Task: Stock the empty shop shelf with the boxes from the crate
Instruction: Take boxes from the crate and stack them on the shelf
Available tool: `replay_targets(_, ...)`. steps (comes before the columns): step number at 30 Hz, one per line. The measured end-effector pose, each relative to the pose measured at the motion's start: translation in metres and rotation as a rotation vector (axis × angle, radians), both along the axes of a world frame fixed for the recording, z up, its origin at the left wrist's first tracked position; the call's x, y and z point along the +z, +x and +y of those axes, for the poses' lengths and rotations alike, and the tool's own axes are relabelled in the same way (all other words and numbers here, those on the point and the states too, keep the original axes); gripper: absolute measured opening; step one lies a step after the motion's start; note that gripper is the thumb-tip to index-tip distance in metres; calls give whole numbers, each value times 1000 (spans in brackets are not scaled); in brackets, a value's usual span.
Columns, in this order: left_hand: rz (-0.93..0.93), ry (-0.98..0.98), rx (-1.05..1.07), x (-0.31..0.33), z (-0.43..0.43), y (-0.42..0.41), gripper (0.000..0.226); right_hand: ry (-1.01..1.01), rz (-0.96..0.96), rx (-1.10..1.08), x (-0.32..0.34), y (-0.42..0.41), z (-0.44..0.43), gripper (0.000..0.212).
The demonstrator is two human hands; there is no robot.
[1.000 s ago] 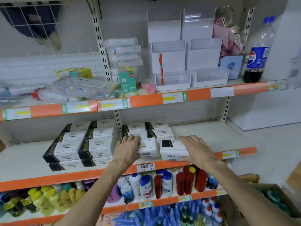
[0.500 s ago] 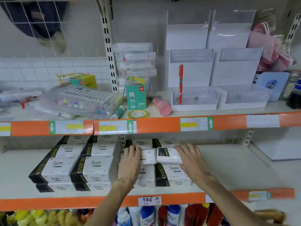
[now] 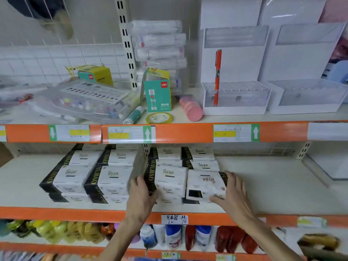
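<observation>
The left hand point(image 3: 141, 194) grips the left box point(image 3: 169, 182); right hand point(image 3: 235, 194) seemingly grips the touching right box point(image 3: 205, 185).

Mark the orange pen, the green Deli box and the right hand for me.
orange pen point(image 3: 217, 78), head view, middle of the barrel.
green Deli box point(image 3: 157, 96), head view, front face.
right hand point(image 3: 235, 193), head view, back of the hand.

We see left block point(image 3: 90, 176) and centre block point(image 3: 199, 162) side by side on the middle shelf point(image 3: 273, 185); left front box point(image 3: 169, 181) beside right front box point(image 3: 205, 185) atop centre block's front. Bottles point(image 3: 173, 236) below, bottom of frame.
</observation>
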State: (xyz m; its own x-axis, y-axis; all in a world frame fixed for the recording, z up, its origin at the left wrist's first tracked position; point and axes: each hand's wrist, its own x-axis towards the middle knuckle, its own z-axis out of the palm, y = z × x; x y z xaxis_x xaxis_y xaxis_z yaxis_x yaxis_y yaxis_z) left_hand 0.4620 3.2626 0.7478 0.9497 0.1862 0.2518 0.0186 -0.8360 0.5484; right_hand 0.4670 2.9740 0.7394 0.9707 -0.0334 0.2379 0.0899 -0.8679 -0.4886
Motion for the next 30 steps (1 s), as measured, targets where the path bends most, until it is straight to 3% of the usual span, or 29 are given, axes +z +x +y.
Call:
replay_targets(3, 58, -133, 8, 0, 4, 10, 57, 161, 62, -146, -7, -1, 3, 107)
replay_targets(6, 114, -202, 21, 1, 9, 19, 54, 208, 75, -165, -9, 3, 6, 105)
replay_targets(16, 155, -186, 68, -1, 14, 41, 51, 210, 131, -155, -3, 29, 16, 103)
replay_targets(19, 155, -116, 61, -2, 16, 45, 54, 66, 62, -91, 2, 34, 12, 103)
replay_targets(21, 76, 115, 54, -5, 17, 49, 60, -79, 57, 26, 9, 41, 8, 101)
replay_targets(24, -55, 390, -67, -4, 15, 56, 61, -190, 231, 177, 25, 56, 6, 104)
replay_targets(27, 35, 358, -130, 2, 14, 58, 50, -243, 370, 157, 39, 70, 5, 110)
replay_targets(30, 99, 310, -132, 5, 17, 59, 49, -346, 388, -23, 46, 68, 13, 106)
